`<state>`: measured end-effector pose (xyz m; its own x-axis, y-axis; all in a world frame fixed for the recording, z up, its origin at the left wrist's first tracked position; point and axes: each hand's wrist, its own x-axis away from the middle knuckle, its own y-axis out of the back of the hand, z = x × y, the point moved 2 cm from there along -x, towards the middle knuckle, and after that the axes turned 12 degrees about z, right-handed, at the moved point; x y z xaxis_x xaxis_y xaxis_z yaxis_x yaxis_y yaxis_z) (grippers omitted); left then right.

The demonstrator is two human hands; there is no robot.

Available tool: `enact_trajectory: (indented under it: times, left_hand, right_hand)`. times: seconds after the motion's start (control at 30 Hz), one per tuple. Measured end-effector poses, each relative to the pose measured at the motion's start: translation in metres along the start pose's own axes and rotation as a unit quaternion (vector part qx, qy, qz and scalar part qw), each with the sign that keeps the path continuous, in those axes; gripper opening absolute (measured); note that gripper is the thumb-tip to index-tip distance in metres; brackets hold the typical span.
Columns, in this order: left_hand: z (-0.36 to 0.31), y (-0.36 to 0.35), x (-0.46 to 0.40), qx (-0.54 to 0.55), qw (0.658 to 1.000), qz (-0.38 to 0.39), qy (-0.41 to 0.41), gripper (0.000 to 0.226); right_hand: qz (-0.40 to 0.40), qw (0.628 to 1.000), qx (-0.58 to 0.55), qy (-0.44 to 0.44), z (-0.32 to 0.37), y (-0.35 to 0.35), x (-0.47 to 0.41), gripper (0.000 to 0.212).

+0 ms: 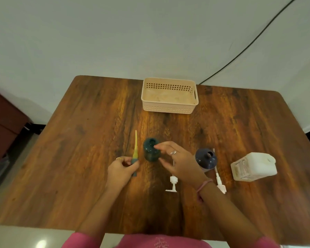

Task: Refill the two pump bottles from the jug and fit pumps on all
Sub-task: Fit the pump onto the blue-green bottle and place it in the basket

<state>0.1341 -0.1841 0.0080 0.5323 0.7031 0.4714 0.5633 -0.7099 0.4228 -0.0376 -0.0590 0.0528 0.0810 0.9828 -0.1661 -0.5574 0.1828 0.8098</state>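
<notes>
A pink sleeve and shirt front (161, 241) fill the bottom edge, nearest the camera, above the near rim of the brown wooden table (79, 122). The left hand (121, 170) has its fingers clamped on the teal head of a pump with a yellowish dip tube (135, 151); the tube's long axis runs nearly straight away from the person, tip pointing at the far edge. The right hand (175, 158) has thumb and fingers apart around the small dark teal round bottle (151, 149), which stands upright just right of that tube with its mouth open; fingertips touch its neck and side, though a firm grip cannot be told.

This looks like the pump-fitting step for the teal bottle; whether it has been filled cannot be seen. Next, the tube tip must be swung up, lowered into the mouth, and the collar screwed down while the right hand steadies the bottle.

A dark blue round bottle (206, 158) stands open to the right, two white pumps (173, 183) (220, 183) lie flat near it, and the white plastic jug (254, 166) lies on its side further right.
</notes>
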Motion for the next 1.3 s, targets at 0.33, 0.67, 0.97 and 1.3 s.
enact_trajectory:
  times: [0.33,0.67,0.97,1.3]
  left_hand:
    - [-0.077,0.040,0.040,0.085,0.967,0.203,-0.128,0.022]
    - [-0.013,-0.014,-0.054,-0.094,0.966,0.204,-0.127,0.100]
    - [-0.012,-0.040,-0.069,-0.011,0.972,0.180,-0.147,0.067]
    - [-0.071,-0.008,-0.051,0.101,0.960,0.066,-0.254,0.070]
  right_hand:
    - [-0.016,0.989,0.093,0.117,0.035,-0.002,-0.023,0.031]
    - [-0.171,0.970,-0.130,-0.116,0.001,0.034,-0.008,0.038]
    - [-0.274,0.922,-0.229,-0.150,-0.001,0.054,-0.022,0.036]
    - [-0.299,0.922,-0.229,-0.088,0.040,0.139,-0.072,0.026]
